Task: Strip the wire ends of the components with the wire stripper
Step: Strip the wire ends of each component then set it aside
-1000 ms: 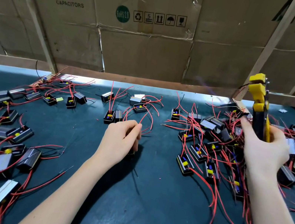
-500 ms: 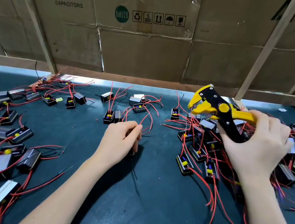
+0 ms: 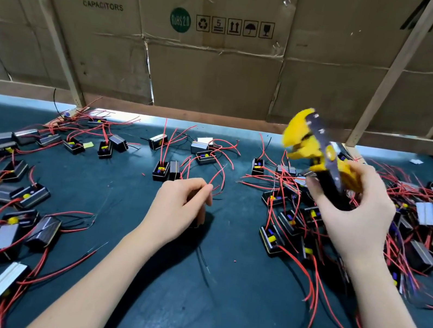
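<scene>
Nearest us, two bare forearms reach up from the bottom edge over the dark green mat (image 3: 184, 316). The left hand (image 3: 178, 203), centre frame, hasn't budged in the last second: fingers curled down over something small and dark on the mat, thumb meeting fingertips, but what it pinches is hidden beneath the hand, so I cannot tell if it has a wire. Over on the right, the right hand (image 3: 356, 213) grips the wire stripper (image 3: 319, 158), and that's the change: a second ago the tool stood upright, now it has tipped over with its yellow head swinging left toward the centre, blurred in motion. My read is it's coming across to meet a wire end. Beyond, components (image 3: 271, 239) with red wires lie heaped at right, more scattered at left, cut off by both edges. Cardboard boxes (image 3: 210, 71) close the back.
</scene>
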`<action>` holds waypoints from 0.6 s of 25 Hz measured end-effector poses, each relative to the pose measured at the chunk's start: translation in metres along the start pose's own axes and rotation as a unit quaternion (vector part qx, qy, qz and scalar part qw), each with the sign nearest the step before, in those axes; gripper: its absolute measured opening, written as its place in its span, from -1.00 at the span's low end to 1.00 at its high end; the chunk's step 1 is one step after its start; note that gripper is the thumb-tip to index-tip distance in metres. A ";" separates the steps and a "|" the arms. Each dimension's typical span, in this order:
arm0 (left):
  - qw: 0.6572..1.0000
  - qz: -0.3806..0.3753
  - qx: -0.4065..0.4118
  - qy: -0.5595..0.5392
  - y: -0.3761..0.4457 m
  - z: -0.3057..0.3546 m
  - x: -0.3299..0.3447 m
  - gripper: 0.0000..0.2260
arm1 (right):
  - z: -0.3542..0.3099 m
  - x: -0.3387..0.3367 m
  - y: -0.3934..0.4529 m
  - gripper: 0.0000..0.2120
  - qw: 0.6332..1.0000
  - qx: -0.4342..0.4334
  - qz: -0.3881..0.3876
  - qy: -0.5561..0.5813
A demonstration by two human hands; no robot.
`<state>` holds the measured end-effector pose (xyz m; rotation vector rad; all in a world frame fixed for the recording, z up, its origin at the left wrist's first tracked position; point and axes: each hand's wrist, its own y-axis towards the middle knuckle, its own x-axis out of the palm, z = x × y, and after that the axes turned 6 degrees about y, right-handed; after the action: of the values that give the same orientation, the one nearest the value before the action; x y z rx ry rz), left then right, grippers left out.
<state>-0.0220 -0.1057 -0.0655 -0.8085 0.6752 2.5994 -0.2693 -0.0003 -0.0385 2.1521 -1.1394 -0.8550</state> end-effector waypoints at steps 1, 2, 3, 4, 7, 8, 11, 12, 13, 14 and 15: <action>1.000 -0.002 0.004 0.002 0.000 0.001 0.000 -0.71 | 0.004 0.001 0.000 -0.46 0.995 -0.029 0.004 -0.092; 1.000 -0.005 0.015 0.013 0.000 0.001 0.000 -0.72 | 0.006 0.004 -0.001 -0.39 0.983 -0.049 0.000 -0.177; 0.999 -0.009 0.030 0.030 -0.001 0.001 0.000 -0.73 | 0.009 0.008 -0.003 -0.33 0.969 -0.058 -0.013 -0.239; 0.998 -0.014 0.046 0.050 -0.001 0.001 0.001 -0.74 | 0.011 0.012 -0.005 -0.28 0.960 -0.057 -0.031 -0.273; 0.993 -0.022 0.078 0.082 -0.003 0.001 0.002 -0.77 | 0.013 0.022 -0.013 -0.26 0.955 -0.047 -0.052 -0.289; 0.992 -0.023 0.085 0.085 -0.003 0.002 0.002 -0.77 | 0.013 0.024 -0.014 -0.28 0.956 -0.045 -0.048 -0.285; 0.990 -0.027 0.100 0.094 -0.004 0.004 0.003 -0.78 | 0.009 0.028 -0.015 -0.36 0.965 -0.042 -0.038 -0.256; 0.990 -0.028 0.103 0.095 -0.004 0.004 0.002 -0.78 | 0.008 0.029 -0.015 -0.38 0.967 -0.044 -0.036 -0.249; 0.989 -0.030 0.104 0.096 -0.004 0.004 0.002 -0.78 | 0.008 0.029 -0.016 -0.39 0.967 -0.049 -0.036 -0.246; 0.989 -0.031 0.104 0.097 -0.004 0.005 0.002 -0.78 | 0.007 0.029 -0.016 -0.41 0.968 -0.055 -0.037 -0.244; 0.990 -0.032 0.102 0.097 -0.004 0.005 0.002 -0.78 | 0.007 0.028 -0.016 -0.42 0.968 -0.058 -0.038 -0.243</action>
<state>-0.0242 -0.0992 -0.0645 -1.0081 0.9353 2.3657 -0.2541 -0.0181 -0.0619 1.9522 -1.1979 -1.5043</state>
